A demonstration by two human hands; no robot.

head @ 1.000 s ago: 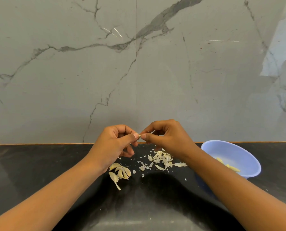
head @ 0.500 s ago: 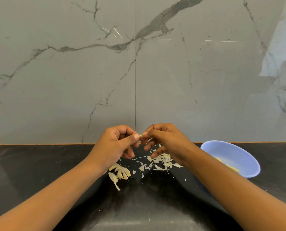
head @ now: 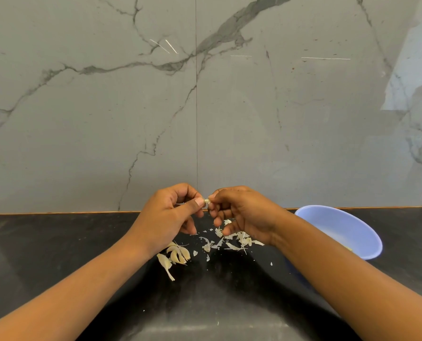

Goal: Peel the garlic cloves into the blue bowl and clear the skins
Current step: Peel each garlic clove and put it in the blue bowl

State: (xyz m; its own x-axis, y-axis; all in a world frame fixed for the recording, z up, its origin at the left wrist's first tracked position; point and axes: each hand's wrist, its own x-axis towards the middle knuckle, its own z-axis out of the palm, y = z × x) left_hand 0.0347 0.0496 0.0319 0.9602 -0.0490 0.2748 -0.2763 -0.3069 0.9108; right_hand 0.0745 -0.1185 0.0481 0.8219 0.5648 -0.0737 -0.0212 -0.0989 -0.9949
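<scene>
Both hands meet above the black counter (head: 57, 242). My left hand (head: 166, 217) pinches a small pale garlic clove (head: 207, 201) between thumb and fingers. My right hand (head: 244, 212) pinches the same clove at its right end with thumb and forefinger, its other fingers curled downward. Below my left hand lie several unpeeled cloves (head: 178, 254). Loose white skins (head: 232, 241) are scattered under my right hand. The blue bowl (head: 367, 232) stands to the right, partly hidden by my right forearm, with a bit of peeled garlic (head: 348, 248) visible inside.
A grey marble wall (head: 205, 107) rises directly behind the counter. Tiny skin flakes (head: 271, 264) dot the counter in front of the pile.
My right hand's lower fingers have uncurled downward from the tighter pinch of a second ago. Both hands stay joined on the clove, and the piles and bowl have not moved.
</scene>
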